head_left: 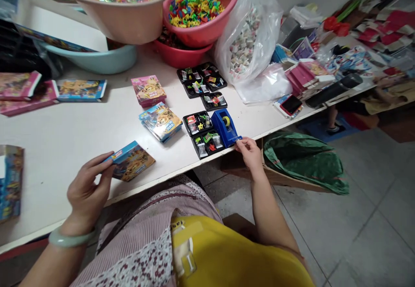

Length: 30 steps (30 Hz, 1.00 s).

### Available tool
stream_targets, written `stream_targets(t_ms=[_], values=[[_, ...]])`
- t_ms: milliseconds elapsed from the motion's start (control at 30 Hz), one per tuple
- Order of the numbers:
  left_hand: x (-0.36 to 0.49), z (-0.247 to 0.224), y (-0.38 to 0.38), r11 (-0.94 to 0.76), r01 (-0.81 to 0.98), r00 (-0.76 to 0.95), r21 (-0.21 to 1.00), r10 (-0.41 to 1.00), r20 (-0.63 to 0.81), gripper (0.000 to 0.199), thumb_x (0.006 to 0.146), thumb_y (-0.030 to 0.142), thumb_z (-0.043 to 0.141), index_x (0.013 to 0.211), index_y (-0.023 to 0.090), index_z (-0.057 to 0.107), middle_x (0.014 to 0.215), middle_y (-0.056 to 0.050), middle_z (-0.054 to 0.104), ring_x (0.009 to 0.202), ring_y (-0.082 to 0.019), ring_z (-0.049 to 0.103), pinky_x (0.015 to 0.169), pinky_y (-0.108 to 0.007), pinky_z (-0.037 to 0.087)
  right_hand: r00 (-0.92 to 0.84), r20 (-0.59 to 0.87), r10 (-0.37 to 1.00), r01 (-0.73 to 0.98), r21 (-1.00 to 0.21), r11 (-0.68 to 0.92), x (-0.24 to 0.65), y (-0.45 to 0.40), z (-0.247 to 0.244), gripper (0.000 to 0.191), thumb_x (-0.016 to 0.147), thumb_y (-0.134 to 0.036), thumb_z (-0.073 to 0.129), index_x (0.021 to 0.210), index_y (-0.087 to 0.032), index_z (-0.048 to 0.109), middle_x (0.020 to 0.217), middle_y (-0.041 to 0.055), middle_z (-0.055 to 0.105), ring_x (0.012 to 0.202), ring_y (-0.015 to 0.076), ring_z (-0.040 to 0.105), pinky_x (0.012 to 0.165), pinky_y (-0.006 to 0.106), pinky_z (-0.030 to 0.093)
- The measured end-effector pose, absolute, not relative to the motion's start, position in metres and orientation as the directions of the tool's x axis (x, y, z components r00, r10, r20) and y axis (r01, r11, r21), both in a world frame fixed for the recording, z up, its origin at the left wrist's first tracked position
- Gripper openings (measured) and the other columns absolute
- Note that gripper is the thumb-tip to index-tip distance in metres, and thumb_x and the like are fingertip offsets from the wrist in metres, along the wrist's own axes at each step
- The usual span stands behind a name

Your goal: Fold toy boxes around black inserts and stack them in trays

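White table (81,135): one of two hands (89,187) grips one box (133,162).

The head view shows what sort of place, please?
Probably a small packing workshop: a red tub of small colourful pieces, filled black trays and a blue tape dispenser share a white table.

Stretches as a white worktop (81,135). Bears a light-blue basin (94,62), lower red basin (182,58) and clear plastic bag (251,40) at the back; stacks of pink boxes (148,90) and blue boxes (161,122) midway; black trays (212,152) just beside a blue tape dispenser (221,129) near the front edge.
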<state>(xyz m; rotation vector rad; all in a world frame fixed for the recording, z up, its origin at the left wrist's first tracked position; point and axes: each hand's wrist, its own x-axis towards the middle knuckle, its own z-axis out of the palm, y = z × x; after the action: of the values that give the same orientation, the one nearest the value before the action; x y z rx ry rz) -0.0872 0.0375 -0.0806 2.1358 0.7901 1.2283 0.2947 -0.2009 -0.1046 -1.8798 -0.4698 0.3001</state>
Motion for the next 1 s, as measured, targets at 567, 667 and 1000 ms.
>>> stream_targets(t_ms=[567, 667, 1000], values=[[-0.075, -0.075, 0.034, -0.828, 0.137, 0.500, 0.543, 0.531, 0.684, 0.019, 0.090, 0.015, 0.062, 0.108, 0.022, 0.060, 0.105, -0.006, 0.066, 0.099, -0.016, 0.065, 0.080, -0.031, 0.058, 0.834, 0.077, 0.546, 0.516, -0.463, -0.721, 0.330, -0.208, -0.104, 0.027, 0.070, -0.047, 0.056, 0.061, -0.022, 0.062, 0.069, 0.0064, 0.062, 0.065, 0.0216, 0.054, 0.066, 0.037, 0.047], [-0.075, -0.076, 0.032, -0.830, 0.125, 0.510, 0.544, 0.524, 0.682, 0.021, 0.090, 0.013, 0.061, 0.109, 0.022, 0.059, 0.105, -0.007, 0.066, 0.099, -0.016, 0.065, 0.079, -0.030, 0.057, 0.857, 0.040, 0.514, 0.469, -0.473, -0.746, 0.316, -0.209, -0.092, 0.026, 0.069, -0.045, 0.060, 0.056, -0.022, 0.060, 0.059, 0.0041, 0.059, 0.057, 0.0185, 0.051, 0.057, 0.033, 0.044], [-0.072, -0.065, 0.030, -0.878, 0.159, 0.568, 0.452, 0.456, 0.685, 0.021, 0.090, 0.014, 0.058, 0.110, 0.021, 0.055, 0.095, -0.005, 0.062, 0.087, -0.015, 0.062, 0.069, -0.026, 0.053, 0.272, -0.089, 0.958, -0.053, -0.996, -0.077, 0.117, -0.089, -0.029, 0.022, 0.074, -0.040, 0.073, 0.088, -0.022, 0.078, 0.073, 0.0019, 0.073, 0.059, 0.0126, 0.061, 0.063, 0.030, 0.055]])
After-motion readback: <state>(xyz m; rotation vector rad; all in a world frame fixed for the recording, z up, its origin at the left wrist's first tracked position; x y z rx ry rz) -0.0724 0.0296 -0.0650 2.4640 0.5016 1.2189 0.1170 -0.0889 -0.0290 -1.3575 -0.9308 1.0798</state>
